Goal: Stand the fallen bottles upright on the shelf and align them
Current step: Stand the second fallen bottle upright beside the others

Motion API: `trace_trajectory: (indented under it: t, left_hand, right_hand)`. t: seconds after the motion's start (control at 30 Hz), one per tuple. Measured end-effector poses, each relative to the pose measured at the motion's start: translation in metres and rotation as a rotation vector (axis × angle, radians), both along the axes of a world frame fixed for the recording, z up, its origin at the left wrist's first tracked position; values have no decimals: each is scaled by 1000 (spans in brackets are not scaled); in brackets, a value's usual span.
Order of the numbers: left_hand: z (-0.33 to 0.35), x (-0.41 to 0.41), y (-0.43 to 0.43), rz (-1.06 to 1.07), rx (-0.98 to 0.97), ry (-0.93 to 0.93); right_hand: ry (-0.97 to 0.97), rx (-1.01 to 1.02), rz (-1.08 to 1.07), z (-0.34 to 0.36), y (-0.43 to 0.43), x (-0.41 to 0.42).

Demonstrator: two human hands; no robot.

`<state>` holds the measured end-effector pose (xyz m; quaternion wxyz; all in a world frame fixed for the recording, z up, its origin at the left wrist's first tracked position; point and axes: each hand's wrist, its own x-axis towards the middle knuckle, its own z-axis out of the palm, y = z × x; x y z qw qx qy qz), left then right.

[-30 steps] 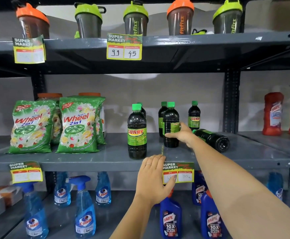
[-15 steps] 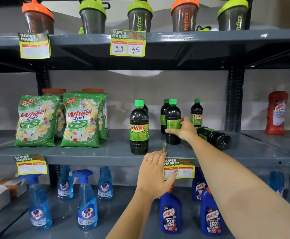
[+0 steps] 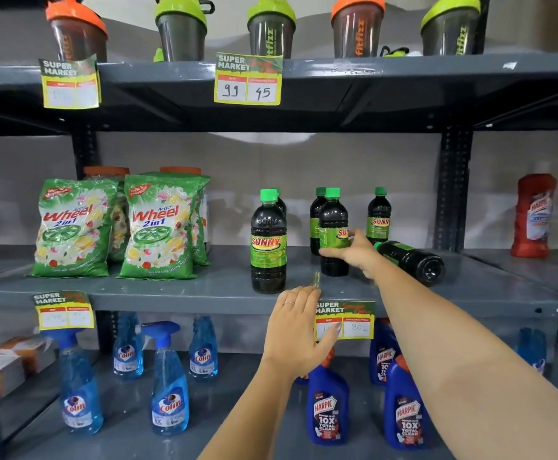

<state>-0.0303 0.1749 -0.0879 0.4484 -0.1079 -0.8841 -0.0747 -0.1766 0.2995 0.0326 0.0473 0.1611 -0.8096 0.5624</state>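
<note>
Right hand (image 3: pixel 354 252) grips upright bottle (image 3: pixel 333 227) beside fallen bottle (image 3: pixel 410 260); left hand (image 3: pixel 299 330) flat, open.

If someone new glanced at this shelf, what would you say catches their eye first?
Probably the right hand wrapped around an upright dark Sunny bottle on the middle shelf, with one fallen bottle lying on its side just right of it. The left hand rests on the shelf's front edge beside a yellow price tag.
</note>
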Motion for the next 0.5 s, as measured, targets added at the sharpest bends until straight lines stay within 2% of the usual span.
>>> trace_trajectory:
  t: [0.1,0.2,0.37,0.5]
  left_hand:
    - [0,0,0,6,-3,-3]
    - [-1,0,0,-2,0,1]
    - [0,-1,0,1,3,3]
    - [1,0,0,3,1,1]
  right_hand:
    - [-74,-21,67,0,3,-11]
    - [-92,-50,41,0,4,-9]
    - [50,79,-203,-8,-8,1]
    - [85,165,-273,-9,-15,3]
